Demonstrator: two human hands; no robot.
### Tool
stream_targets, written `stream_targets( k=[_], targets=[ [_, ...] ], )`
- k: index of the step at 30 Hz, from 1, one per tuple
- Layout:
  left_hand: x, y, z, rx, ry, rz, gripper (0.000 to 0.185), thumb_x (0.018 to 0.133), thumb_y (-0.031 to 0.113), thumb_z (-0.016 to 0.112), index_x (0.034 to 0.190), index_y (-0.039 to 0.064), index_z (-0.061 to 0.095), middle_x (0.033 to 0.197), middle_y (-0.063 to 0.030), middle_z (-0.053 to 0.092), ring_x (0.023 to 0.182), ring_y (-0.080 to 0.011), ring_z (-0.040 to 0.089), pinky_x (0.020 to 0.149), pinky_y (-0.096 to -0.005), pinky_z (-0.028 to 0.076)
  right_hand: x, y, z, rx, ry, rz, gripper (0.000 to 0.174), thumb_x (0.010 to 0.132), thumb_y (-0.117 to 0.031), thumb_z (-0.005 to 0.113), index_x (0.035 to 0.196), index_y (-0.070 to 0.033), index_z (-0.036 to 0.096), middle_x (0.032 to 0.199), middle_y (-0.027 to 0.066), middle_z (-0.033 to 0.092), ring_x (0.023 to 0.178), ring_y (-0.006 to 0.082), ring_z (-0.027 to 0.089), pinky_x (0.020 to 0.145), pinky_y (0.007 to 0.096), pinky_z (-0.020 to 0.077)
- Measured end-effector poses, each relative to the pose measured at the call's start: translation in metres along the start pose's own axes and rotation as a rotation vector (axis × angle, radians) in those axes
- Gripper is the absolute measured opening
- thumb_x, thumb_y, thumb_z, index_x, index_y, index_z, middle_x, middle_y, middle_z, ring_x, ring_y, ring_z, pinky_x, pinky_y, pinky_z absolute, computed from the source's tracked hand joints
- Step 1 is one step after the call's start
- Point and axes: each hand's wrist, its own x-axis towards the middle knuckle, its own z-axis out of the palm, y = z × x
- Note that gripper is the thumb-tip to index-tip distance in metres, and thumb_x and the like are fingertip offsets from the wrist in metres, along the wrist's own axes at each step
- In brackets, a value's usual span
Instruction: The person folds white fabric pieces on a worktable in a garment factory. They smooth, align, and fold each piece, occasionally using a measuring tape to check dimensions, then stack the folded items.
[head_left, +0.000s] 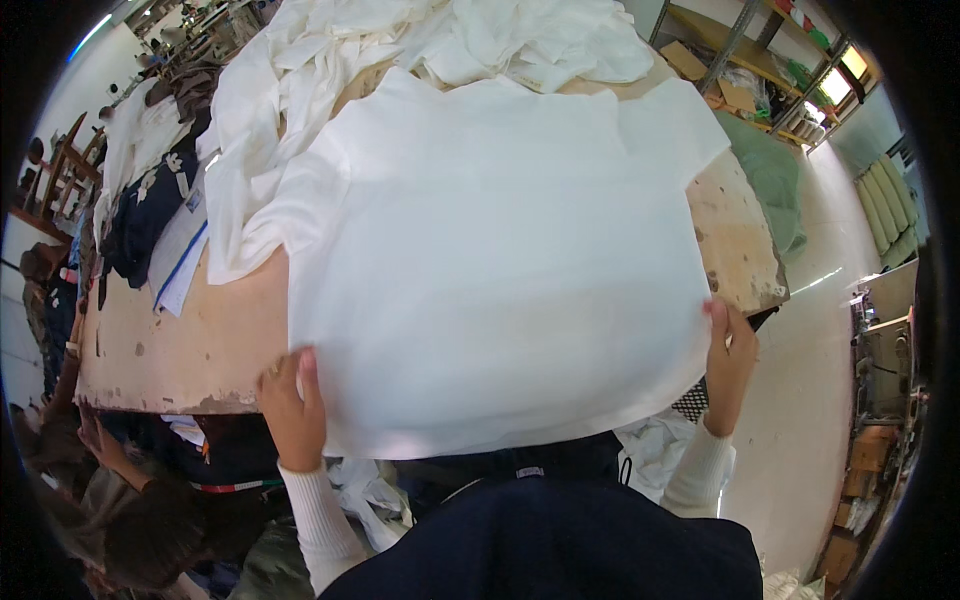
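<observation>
A white short-sleeved shirt (495, 247) lies spread before me on a worn wooden table (240, 322), its bottom hem hanging past the near edge. My left hand (294, 405) pinches its left side low down, thumb on top and the other fingers partly hidden. Level with it on the opposite side, my right hand (731, 360) grips the shirt's right edge between thumb and fingers. The cloth between both hands is mostly smooth. The left sleeve is rumpled, while the right sleeve lies flatter near the table's right edge.
Heaped white garments (465, 37) cover the table's far end. Papers with a blue edge (180, 255) and dark floral cloth (154, 202) lie at left. Another person's hand (105, 442) is at the lower left. Metal shelving (731, 45) and a green sack (769, 180) stand right.
</observation>
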Motion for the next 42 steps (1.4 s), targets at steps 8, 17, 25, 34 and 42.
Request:
stream_targets(
  k=[8,17,25,34,42],
  targets=[
    [-0.014,0.010,0.034,0.092,0.263,0.325,0.035,0.092,0.024,0.050,0.122,0.008,0.055,0.132,-0.0170,0.047,0.124,-0.0342,0.041,0.103,-0.0439,0.031,0.006,0.005,0.040,-0.252,0.032,-0.634,0.025,0.089,-0.014,0.054,0.112,-0.006,0.061,0.121,0.0117,0.058,0.111,0.0286,0.053,0.097,0.0393,0.0371],
    [0.050,0.014,0.029,0.392,0.372,0.638,0.034,0.091,0.018,0.049,0.121,0.005,0.055,0.131,-0.0144,0.048,0.121,-0.0343,0.042,0.101,-0.0434,0.032,0.086,-0.006,0.026,-0.144,-0.031,-0.836,0.027,0.089,-0.016,0.055,0.112,-0.002,0.059,0.118,0.0141,0.059,0.107,0.0305,0.056,0.089,0.0374,0.0425],
    [0.147,0.048,0.000,0.141,0.407,0.532,0.032,0.090,0.024,0.051,0.113,0.004,0.059,0.105,-0.0160,0.063,0.100,-0.0330,0.056,0.090,-0.0428,0.040,0.182,-0.063,0.054,-0.137,-0.197,-0.785,0.030,0.090,-0.030,0.055,0.099,-0.003,0.064,0.107,0.0135,0.060,0.100,0.0309,0.057,0.086,0.0358,0.0435],
    [0.191,0.067,0.032,-0.062,0.431,0.479,0.018,0.083,0.015,0.053,0.099,0.005,0.053,0.095,-0.0135,0.059,0.092,-0.0323,0.054,0.080,-0.0444,0.038,0.223,-0.081,0.095,0.054,-0.383,-0.633,0.026,0.090,-0.025,0.055,0.087,0.000,0.061,0.077,0.0096,0.062,0.069,0.0199,0.055,0.069,0.0297,0.0441],
    [0.190,0.098,0.023,0.029,0.547,0.655,0.020,0.080,0.009,0.055,0.101,0.009,0.056,0.101,-0.0106,0.057,0.101,-0.0306,0.049,0.090,-0.0439,0.033,0.220,-0.079,0.079,0.180,-0.359,-0.463,0.028,0.085,-0.024,0.062,0.086,0.004,0.063,0.078,0.0122,0.065,0.074,0.0191,0.057,0.073,0.0299,0.0449]
  ],
)
